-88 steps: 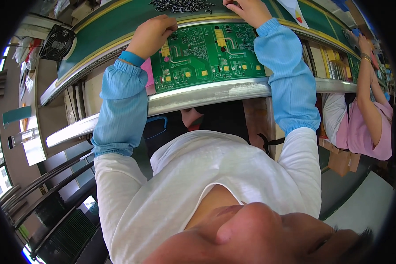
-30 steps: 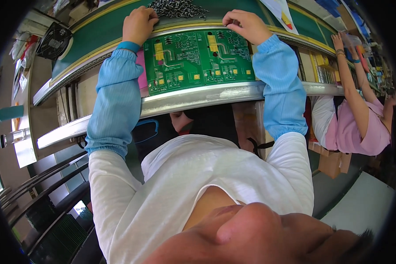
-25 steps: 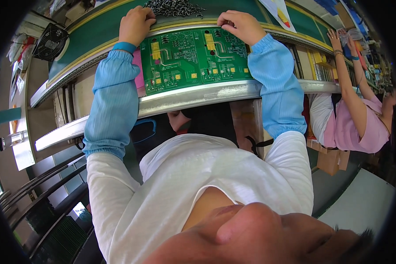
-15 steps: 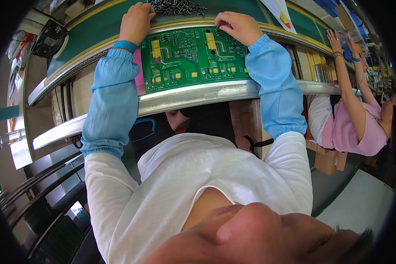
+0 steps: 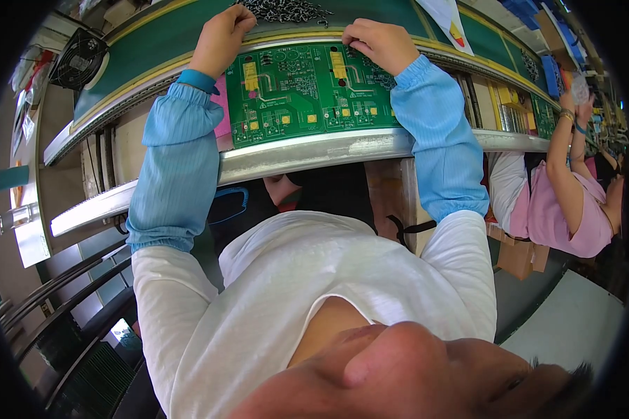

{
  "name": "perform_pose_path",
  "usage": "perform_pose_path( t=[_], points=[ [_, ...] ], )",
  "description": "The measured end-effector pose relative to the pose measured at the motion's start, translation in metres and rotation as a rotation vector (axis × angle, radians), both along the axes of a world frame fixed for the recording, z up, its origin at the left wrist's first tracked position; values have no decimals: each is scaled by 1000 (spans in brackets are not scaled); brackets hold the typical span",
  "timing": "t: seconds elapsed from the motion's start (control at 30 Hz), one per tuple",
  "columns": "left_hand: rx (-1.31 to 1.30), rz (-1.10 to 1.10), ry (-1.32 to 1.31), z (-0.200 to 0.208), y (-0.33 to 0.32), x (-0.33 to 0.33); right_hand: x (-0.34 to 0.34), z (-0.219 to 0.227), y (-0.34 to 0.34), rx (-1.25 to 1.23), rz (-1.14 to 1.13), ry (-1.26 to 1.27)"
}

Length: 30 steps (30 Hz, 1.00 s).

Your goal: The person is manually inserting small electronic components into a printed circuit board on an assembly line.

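Observation:
A green circuit board (image 5: 286,106) with yellow patches lies across the metal rails in front of me. Just past its far edge is a pile of small black components with wire leads (image 5: 281,10). My left hand (image 5: 220,42) is over the board's far left corner, beside the pile, its fingertips pinched together; whatever is between them is too small to make out. Over the board's far edge, right of its middle, my right hand (image 5: 384,47) has thumb and fingers closed together. Small dark parts sit on the board below those fingers, and what they grip is hidden.
A green conveyor belt (image 5: 147,66) with yellow edging runs behind the board. The near metal rail (image 5: 314,148) lies between me and it. A black fan (image 5: 79,61) stands at far left. To the right, a person in pink (image 5: 569,209) works at the same line.
My left hand has shifted slightly right and toward me, its fingertips drawn closer together. My right hand stays nearly still. The person at right has lowered their arms.

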<state>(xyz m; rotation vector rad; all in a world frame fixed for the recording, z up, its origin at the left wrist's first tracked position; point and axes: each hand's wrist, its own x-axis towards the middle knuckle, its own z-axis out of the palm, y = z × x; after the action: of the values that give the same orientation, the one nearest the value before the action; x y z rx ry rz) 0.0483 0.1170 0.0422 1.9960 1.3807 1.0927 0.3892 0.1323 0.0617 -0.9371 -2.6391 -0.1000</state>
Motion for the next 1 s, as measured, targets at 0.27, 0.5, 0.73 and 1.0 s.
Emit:
perform_pose_path(
  t=[0.27, 0.5, 0.73, 1.0],
  points=[
    [38, -55, 55, 8, -13, 17, 2, -2, 1, -38, -5, 34],
    [82, -84, 88, -2, -10, 7, 3, -5, 5, -76, 13, 88],
    [94, -24, 48, 21, -24, 25, 8, -10, 11, -288, -15, 179],
    [146, -15, 38, 18, -23, 26, 15, -17, 16, -342, -51, 176]
  ],
)
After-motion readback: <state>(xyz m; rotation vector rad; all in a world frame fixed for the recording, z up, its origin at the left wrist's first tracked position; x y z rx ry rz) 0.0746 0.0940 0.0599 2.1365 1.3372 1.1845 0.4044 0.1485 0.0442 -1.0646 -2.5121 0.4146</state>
